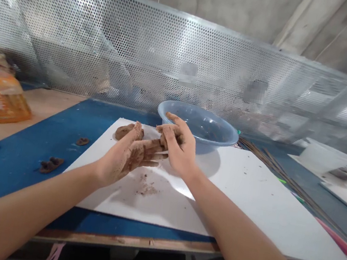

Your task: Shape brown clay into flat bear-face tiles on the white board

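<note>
My left hand [126,157] is turned palm up over the white board [167,210], its fingers stretched out and smeared with brown clay. Against those fingertips, my right hand [178,144] curls its thumb and fingers around what looks like a small piece of clay [164,142], largely hidden by the fingers. Its index finger points outward. Behind the left thumb, a larger lump of clay [122,131] rests on the board. Clay crumbs [147,188] lie scattered below the hands.
A blue plastic basin [196,139] stands just beyond my hands. Two small clay pieces [51,165] sit on the blue tabletop at left, near an orange-liquid bottle [3,98]. Thin sticks [279,177] and a white container [327,156] are at right. Perforated metal panels [146,51] rise behind.
</note>
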Available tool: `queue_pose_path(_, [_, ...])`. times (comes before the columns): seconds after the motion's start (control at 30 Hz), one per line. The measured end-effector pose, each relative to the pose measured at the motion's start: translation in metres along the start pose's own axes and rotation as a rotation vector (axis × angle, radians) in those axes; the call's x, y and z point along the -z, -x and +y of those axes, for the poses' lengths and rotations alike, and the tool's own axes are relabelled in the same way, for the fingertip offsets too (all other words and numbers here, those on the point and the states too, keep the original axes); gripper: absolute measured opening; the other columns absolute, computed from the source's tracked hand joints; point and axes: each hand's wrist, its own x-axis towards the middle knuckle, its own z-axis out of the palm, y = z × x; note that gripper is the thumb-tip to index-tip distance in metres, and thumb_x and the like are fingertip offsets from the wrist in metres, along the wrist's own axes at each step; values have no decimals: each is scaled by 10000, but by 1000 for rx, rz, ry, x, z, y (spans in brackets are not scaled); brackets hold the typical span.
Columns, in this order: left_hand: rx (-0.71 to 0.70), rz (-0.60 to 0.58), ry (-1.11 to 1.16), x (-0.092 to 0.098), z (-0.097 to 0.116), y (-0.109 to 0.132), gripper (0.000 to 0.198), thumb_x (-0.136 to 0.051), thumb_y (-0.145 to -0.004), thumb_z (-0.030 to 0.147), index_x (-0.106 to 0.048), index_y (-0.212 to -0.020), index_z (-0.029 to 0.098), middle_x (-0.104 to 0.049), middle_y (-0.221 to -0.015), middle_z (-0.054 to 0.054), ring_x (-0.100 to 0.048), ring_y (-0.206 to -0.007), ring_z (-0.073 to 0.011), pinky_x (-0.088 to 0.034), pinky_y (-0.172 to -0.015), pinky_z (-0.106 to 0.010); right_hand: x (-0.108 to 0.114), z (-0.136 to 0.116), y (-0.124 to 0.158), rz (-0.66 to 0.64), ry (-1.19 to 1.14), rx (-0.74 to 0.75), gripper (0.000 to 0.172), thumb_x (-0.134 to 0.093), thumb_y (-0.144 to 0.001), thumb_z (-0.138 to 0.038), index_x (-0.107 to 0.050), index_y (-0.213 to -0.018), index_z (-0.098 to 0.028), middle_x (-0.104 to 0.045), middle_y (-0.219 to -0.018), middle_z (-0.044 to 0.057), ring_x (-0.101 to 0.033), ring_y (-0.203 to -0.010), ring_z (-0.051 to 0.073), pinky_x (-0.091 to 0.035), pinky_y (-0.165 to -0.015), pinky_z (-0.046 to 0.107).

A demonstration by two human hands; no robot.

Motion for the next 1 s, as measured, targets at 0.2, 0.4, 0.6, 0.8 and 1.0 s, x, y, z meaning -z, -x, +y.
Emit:
queue_pose_path(0.2, [12,-58,-27,-2,-7,1,897,-560,-901,1062,-822,-1311,308,-859,-1451,-142,-803,-1408,-379,-697,-1162,-536,-8,-11,7,-123,-29,6,539,-688,-1104,-849,-891,-1152,-352,-901,-1176,70,-847,-1245,319,-687,-1154,530])
queue_pose_path(0.4, [43,-106,-109,1,-12,-1,1019,-540,-813,1147,-888,-1172,259,-847,-1465,-184,-758,-1489,-431,-670,-1215,-573,1,-20,1,-21,-12,-41,637,-816,-1011,-871,-782,-703,-315,-763,-707,11,-700,-657,219,-624,-683,404])
queue_pose_path(0.6, [6,-128,-122,7,-9,0,1128,-425,-861,1137,-787,-1546,317,-582,-1860,-119,-515,-1779,-453,-593,-1335,-586,18,-9,-17,244,-29,-105,761,-535,-1175,-857,-726,-694,-299,-761,-703,37,-748,-685,238,-676,-757,452])
queue_pose_path(0.8, [-26,-170,-157,7,-15,2,1134,-495,-809,1162,-829,-1463,298,-752,-1672,-160,-645,-1649,-441,-635,-1267,-555,8,-14,-2,47,6,-11,528,-619,-1203,-725,-871,-973,-322,-914,-1021,49,-875,-1002,287,-725,-959,505])
queue_pose_path(1.0, [-76,-179,-139,-8,-21,11,923,-716,-828,1053,-863,-1306,277,-845,-1468,-146,-680,-1595,-398,-619,-1329,-568,4,-35,6,-227,89,222,333,-594,-1216,-519,-849,-1366,-367,-893,-1442,41,-797,-1475,329,-601,-1338,621])
